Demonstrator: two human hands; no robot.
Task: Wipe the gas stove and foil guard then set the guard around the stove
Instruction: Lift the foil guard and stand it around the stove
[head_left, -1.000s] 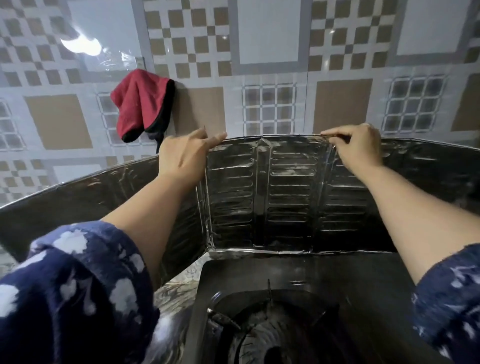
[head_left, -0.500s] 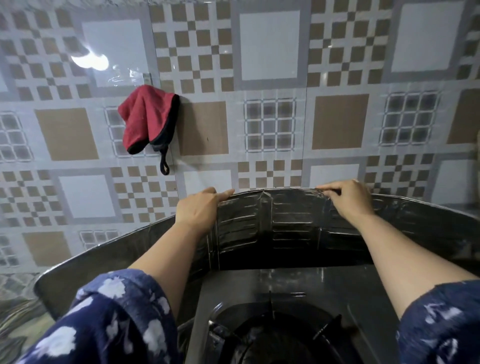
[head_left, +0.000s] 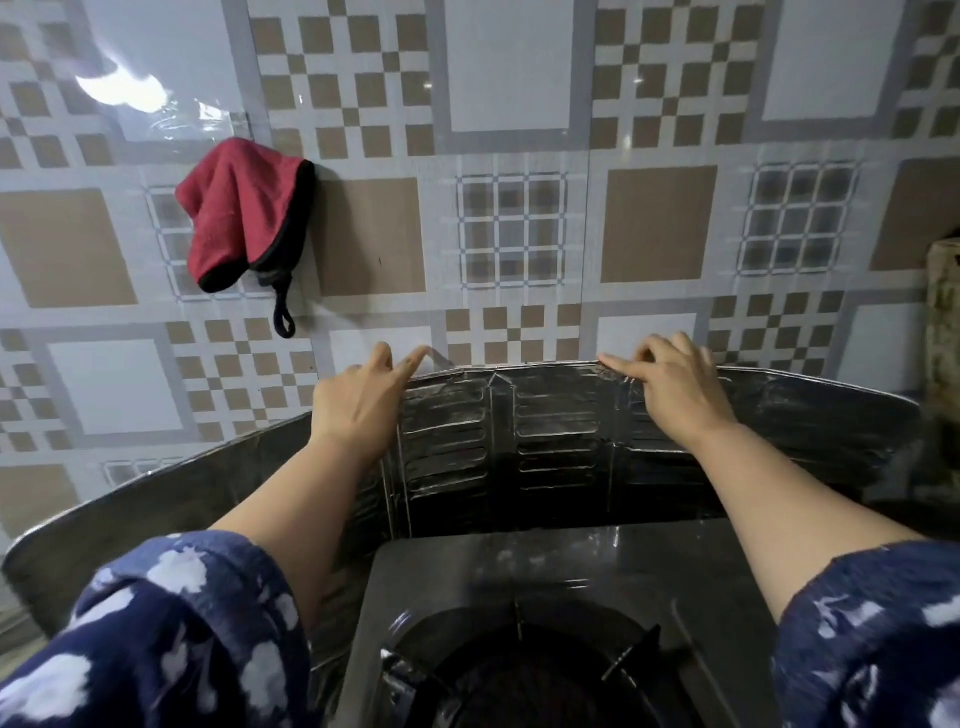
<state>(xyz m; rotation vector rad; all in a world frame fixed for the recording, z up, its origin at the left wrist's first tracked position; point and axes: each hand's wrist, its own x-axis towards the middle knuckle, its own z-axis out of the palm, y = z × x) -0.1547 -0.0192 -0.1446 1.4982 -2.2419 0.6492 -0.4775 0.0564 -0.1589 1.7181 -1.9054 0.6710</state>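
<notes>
The silvery, ribbed foil guard (head_left: 550, 436) stands upright behind the dark gas stove (head_left: 519, 571), and its wings sweep forward along the stove's left and right sides. My left hand (head_left: 358, 405) lies on the guard's top rim at the left fold, two fingers stretched out over the edge. My right hand (head_left: 670, 389) touches the rim at the right fold with its fingertips, fingers spread and loose. The stove's burner ring and pan supports (head_left: 524, 670) show at the bottom. My arms hide parts of the guard's side panels.
A red cloth (head_left: 239, 213) with black trim and a loop hangs on the patterned tiled wall (head_left: 509, 93), up and left of the guard. A mottled greenish object (head_left: 943, 322) stands at the right edge, just beyond the guard's right wing.
The guard has sunk lower against the wall and sits behind the stove. Both hands have loosened from a pinch on the rim to fingertips resting on it.
</notes>
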